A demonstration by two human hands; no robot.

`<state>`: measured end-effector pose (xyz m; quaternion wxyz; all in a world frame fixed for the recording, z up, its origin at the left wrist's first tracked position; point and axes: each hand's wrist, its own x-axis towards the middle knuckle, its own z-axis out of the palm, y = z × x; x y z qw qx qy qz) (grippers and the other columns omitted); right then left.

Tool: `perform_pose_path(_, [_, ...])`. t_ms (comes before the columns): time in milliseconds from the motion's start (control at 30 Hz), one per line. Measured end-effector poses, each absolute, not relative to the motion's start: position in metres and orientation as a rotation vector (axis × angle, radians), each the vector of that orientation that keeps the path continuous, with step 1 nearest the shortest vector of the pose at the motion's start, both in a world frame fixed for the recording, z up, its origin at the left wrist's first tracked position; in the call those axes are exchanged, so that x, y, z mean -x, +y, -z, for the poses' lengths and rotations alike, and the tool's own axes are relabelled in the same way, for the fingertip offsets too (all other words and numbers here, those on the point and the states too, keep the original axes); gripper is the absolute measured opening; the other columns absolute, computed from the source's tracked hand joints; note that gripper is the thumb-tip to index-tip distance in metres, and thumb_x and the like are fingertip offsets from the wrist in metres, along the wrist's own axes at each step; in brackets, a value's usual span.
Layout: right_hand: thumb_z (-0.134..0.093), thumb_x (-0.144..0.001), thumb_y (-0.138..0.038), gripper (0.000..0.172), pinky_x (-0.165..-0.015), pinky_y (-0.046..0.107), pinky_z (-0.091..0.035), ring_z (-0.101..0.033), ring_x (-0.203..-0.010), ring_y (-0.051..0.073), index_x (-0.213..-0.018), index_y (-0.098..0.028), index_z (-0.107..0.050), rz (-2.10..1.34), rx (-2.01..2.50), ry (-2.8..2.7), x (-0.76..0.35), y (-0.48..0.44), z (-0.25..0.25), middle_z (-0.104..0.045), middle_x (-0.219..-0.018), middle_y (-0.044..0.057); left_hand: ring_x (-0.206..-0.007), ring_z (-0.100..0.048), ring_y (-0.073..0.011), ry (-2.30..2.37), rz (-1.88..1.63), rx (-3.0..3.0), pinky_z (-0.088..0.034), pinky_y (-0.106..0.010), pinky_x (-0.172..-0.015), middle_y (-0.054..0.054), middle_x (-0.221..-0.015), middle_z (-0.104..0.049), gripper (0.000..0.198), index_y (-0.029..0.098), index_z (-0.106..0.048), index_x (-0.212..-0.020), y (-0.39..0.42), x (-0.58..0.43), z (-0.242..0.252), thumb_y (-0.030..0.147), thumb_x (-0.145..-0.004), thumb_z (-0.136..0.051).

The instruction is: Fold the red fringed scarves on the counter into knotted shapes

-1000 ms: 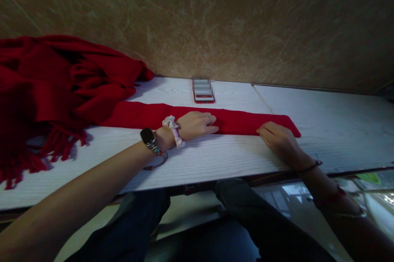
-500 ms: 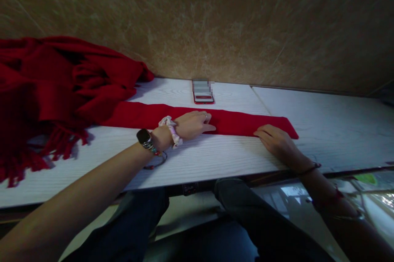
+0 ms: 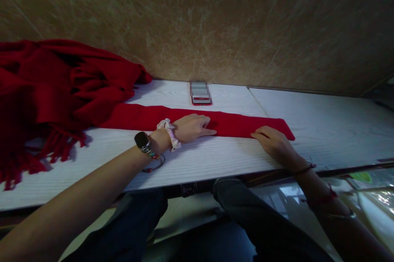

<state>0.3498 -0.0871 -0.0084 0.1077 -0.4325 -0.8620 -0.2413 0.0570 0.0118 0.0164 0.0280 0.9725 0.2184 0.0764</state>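
Thumb and fingertips of the right grip (image 3: 272,143) meet the near edge of a long, narrow, flat strip of red woven cloth (image 3: 235,125), close to its slanted right end; from where I stand I cannot tell whether they pinch that edge or merely rest against it. Across a bare run of the strip, the left grip (image 3: 190,127) is loose, laid palm down on the cloth with its fingers partly spread, closed on nothing.

Rucking looks like the likeliest trouble: if the left palm slid while the right fingertips tugged, the cloth between them could wrinkle and its straight edges skew. A dark beaded cord bracelet (image 3: 156,166) dangling at the left wrist might also catch in the weave.

The strip passes under the left grip, with only a short tail to the right of the right grip. Leftward it runs into a loose, rumpled heap of fringed red cloth (image 3: 52,73); should that heap slip over the near edge of the white wood-grained worktop (image 3: 197,163), its weight could drag the strip along. Beyond the strip, apart from it, a red-edged rectangular phone (image 3: 200,94) lies near the brown marbled wall (image 3: 184,24).
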Motion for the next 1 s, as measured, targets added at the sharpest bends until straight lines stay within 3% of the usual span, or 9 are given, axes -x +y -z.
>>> perform_pose_path(133, [-0.039,-0.085,-0.010,0.028,-0.075,0.032,-0.048,-0.055,-0.084,0.018,-0.101,-0.011,-0.063,0.682,1.280,-2.585,-0.350,-0.091,0.007,-0.063,-0.089,0.011,-0.072,-0.049,-0.0150,0.498,-0.163,-3.205,-0.034,-0.026,-0.063,-0.003,-0.082,-0.054,0.026,0.027,-0.061,-0.104,0.011,-0.059,-0.020,0.020,-0.084,-0.047])
perform_pose_path(300, [-0.039,-0.085,-0.011,0.031,-0.073,0.032,-0.049,-0.056,-0.084,0.018,-0.107,-0.012,-0.062,0.680,1.300,-2.617,-0.348,-0.095,0.004,-0.064,-0.090,0.012,-0.087,-0.054,-0.0181,0.295,-0.248,-3.286,-0.039,-0.027,-0.067,-0.006,-0.098,-0.059,0.011,0.017,-0.064,-0.081,0.009,-0.093,-0.025,0.023,-0.078,-0.055])
perform_pose_path(467, [-0.037,-0.084,-0.007,0.036,-0.075,0.034,-0.051,-0.058,-0.086,0.019,-0.112,-0.013,-0.059,0.679,1.382,-2.613,-0.370,-0.100,0.003,-0.064,-0.093,0.012,-0.072,-0.056,-0.0160,0.258,-0.347,-3.331,-0.033,-0.025,-0.047,-0.004,-0.085,-0.062,0.011,0.019,-0.061,-0.087,0.012,-0.126,-0.014,0.026,-0.082,-0.054])
perform_pose_path(800, [-0.042,-0.083,-0.009,0.028,-0.077,0.033,-0.052,-0.059,-0.085,0.019,-0.103,-0.012,-0.061,0.671,1.427,-2.519,-0.429,-0.115,0.009,-0.064,-0.091,0.012,-0.073,-0.052,-0.0145,0.160,-0.440,-3.426,-0.026,-0.028,-0.046,-0.004,-0.085,-0.061,0.020,0.018,-0.062,-0.093,0.013,-0.122,-0.001,0.021,-0.090,-0.042])
perform_pose_path(1000, [-0.042,-0.083,-0.010,0.021,-0.077,0.035,-0.052,-0.060,-0.083,0.019,-0.092,-0.013,-0.061,0.694,1.426,-2.398,-0.428,-0.107,0.011,-0.064,-0.087,0.010,-0.068,-0.051,-0.0130,0.194,-0.552,-3.416,-0.026,-0.027,-0.047,-0.004,-0.076,-0.058,0.020,0.015,-0.061,-0.082,0.014,-0.125,0.002,0.024,-0.090,-0.045])
